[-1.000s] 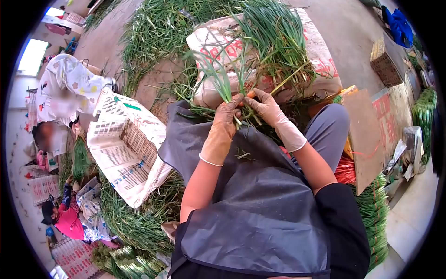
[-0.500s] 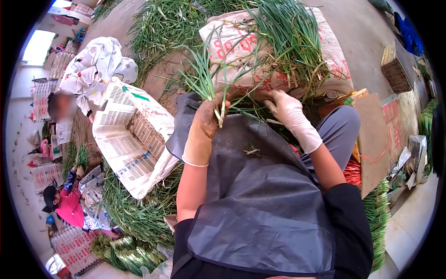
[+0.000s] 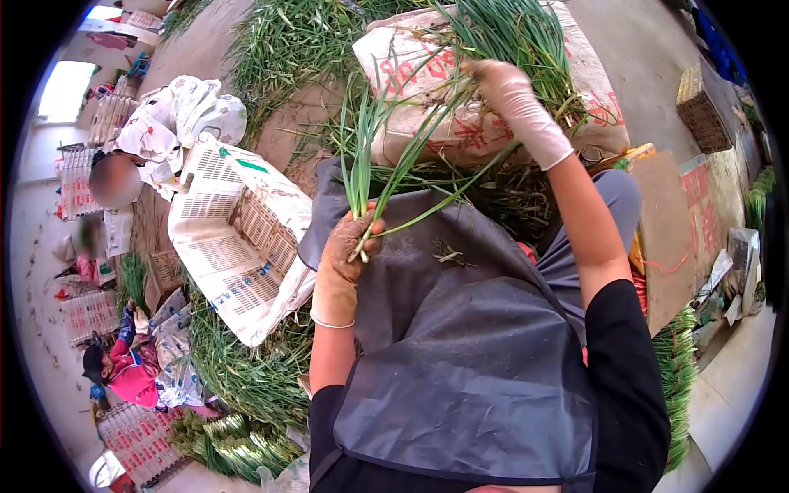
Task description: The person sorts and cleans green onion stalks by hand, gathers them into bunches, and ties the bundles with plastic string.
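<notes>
My gloved left hand (image 3: 349, 246) is closed round the white stem ends of a few green stalks (image 3: 359, 168), whose leaves point up and to the right above the dark apron (image 3: 460, 345). Over the printed sack (image 3: 411, 62), my gloved right hand (image 3: 497, 82) reaches out at the near edge of a pile of green stalks (image 3: 522, 41). Its fingers are smeared by motion, so whether they grip anything is unclear. Small leaf scraps (image 3: 448, 255) lie on the apron.
A white-lined crate (image 3: 214, 238) stands at the left, with cut greens (image 3: 255, 378) below it. Several people (image 3: 136, 374) sit farther left. A cardboard sheet (image 3: 662, 238) and bundled greens (image 3: 675, 370) are on the right.
My left hand has moved left and down with stalks in it. My right hand has parted from it and moved up over the sack to the pile's near edge.
</notes>
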The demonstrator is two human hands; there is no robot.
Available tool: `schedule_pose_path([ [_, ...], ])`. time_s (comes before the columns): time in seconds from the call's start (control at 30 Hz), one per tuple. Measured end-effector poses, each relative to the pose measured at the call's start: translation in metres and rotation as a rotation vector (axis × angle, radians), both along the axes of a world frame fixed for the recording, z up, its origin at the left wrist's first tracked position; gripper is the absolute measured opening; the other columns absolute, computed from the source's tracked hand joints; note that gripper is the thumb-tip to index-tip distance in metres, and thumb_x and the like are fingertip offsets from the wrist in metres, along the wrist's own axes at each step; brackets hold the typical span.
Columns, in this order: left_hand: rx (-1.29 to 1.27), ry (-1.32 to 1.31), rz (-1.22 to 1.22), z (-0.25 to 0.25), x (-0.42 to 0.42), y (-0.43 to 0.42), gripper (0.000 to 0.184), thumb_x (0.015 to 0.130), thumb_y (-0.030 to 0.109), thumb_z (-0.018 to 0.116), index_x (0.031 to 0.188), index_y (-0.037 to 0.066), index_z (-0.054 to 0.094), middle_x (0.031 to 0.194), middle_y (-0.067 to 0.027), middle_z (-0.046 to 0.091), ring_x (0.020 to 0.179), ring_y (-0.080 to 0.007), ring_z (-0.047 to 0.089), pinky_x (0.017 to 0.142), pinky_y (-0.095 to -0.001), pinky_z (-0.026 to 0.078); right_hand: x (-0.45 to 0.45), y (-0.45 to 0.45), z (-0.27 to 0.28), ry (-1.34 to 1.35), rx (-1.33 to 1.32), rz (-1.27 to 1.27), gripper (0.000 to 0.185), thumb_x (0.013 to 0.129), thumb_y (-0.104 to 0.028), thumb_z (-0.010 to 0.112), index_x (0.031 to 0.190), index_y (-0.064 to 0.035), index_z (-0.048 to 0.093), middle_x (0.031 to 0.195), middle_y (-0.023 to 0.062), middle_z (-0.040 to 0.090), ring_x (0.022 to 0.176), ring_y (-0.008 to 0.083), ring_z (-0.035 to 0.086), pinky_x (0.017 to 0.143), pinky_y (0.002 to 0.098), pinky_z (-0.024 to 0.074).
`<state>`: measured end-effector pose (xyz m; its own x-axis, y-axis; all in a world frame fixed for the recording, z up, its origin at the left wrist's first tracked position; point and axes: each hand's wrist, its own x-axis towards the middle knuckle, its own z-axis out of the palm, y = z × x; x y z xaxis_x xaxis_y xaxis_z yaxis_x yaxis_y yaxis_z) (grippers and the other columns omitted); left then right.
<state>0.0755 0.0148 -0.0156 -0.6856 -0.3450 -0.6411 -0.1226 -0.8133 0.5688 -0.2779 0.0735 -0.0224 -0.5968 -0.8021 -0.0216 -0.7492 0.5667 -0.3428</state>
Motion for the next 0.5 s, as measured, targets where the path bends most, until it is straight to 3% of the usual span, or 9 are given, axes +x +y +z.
schedule_pose_path([
  [0.07,0.065,0.064,0.029,0.005,0.009,-0.002,0.019,0.09,0.016,0.05,0.104,0.004,0.05,0.065,-0.0002,0.049,0.042,-0.0067,0.038,0.038,-0.0174,0.03,-0.012,0.013,0.017,-0.054,0.041,-0.169,0.038,0.091,-0.01,0.036,0.119,-0.03,0.054,0.097,0.0057,0.064,0.072,0.0229,0.062,0.065,0.0348,0.0481],
  [0.1,0.133,0.127,0.055,0.007,0.013,-0.002,0.019,0.09,0.018,0.05,0.103,0.004,0.051,0.063,0.0012,0.045,0.041,-0.0058,0.035,0.038,-0.0175,0.028,-0.021,0.019,0.003,0.026,-0.006,-0.266,0.035,0.089,-0.013,0.041,0.12,-0.0231,0.053,0.1,0.0088,0.062,0.08,0.0244,0.061,0.07,0.0344,0.048],
  [0.17,0.155,0.192,0.04,0.007,0.013,0.002,0.025,0.091,0.022,0.05,0.105,0.002,0.051,0.063,0.002,0.045,0.043,-0.0041,0.035,0.039,-0.0171,0.025,-0.001,0.04,-0.006,0.734,-0.193,-0.341,0.032,0.08,-0.013,0.056,0.111,-0.0103,0.054,0.092,0.0131,0.061,0.088,0.025,0.06,0.079,0.0334,0.0471],
  [0.23,0.062,0.202,0.1,0.01,0.002,0.011,0.027,0.09,0.023,0.05,0.105,0.0,0.051,0.064,0.0012,0.046,0.045,-0.0046,0.037,0.04,-0.0172,0.027,0.051,0.052,0.024,0.392,-0.588,-0.102,0.035,0.074,-0.02,0.063,0.107,-0.0103,0.055,0.092,0.0143,0.059,0.085,0.0239,0.059,0.077,0.034,0.0472],
  [0.27,0.119,0.251,0.146,0.007,-0.005,0.011,0.025,0.09,0.021,0.05,0.104,0.001,0.052,0.065,-0.0002,0.048,0.047,-0.0053,0.039,0.04,-0.0175,0.027,0.082,0.05,0.016,-0.179,-0.697,0.072,0.034,0.074,-0.012,0.062,0.107,-0.0083,0.057,0.097,0.0162,0.059,0.093,0.0271,0.057,0.082,0.0356,0.0453],
  [0.3,0.122,0.25,0.142,0.006,-0.015,0.013,0.025,0.09,0.021,0.05,0.104,0.001,0.052,0.065,-0.0002,0.048,0.047,-0.0053,0.039,0.04,-0.0175,0.027,0.121,0.062,0.063,-0.151,-0.413,0.299,0.035,0.075,-0.016,0.064,0.107,-0.006,0.056,0.096,0.0163,0.058,0.091,0.029,0.057,0.081,0.0353,0.0456],
  [0.37,0.144,0.283,0.251,0.009,-0.037,0.017,0.021,0.089,0.018,0.051,0.101,0.001,0.054,0.07,-0.0028,0.054,0.046,-0.0069,0.04,0.039,-0.018,0.028,0.167,0.063,0.015,-0.418,-0.627,0.406,0.036,0.074,-0.032,0.066,0.099,-0.0075,0.059,0.087,0.0137,0.063,0.083,0.0312,0.06,0.074,0.0399,0.0474],
  [0.43,0.101,0.25,0.239,0.014,-0.05,0.016,0.018,0.087,0.018,0.055,0.096,0.002,0.056,0.073,-0.0043,0.058,0.047,-0.0085,0.042,0.039,-0.0185,0.03,0.179,0.065,0.014,-0.696,-0.376,0.339,0.035,0.078,-0.035,0.062,0.097,-0.0055,0.06,0.089,0.0145,0.063,0.089,0.0331,0.059,0.077,0.0408,0.0457],
  [0.5,-0.159,0.119,0.324,0.019,-0.054,0.009,0.022,0.084,0.017,0.059,0.1,0.002,0.056,0.078,-0.0045,0.06,0.049,-0.0073,0.044,0.04,-0.0213,0.035,0.164,0.073,0.028,-0.599,-0.184,0.381,0.031,0.084,-0.032,0.057,0.098,-0.0042,0.06,0.087,0.0119,0.063,0.086,0.0253,0.061,0.078,0.0344,0.0454],
])
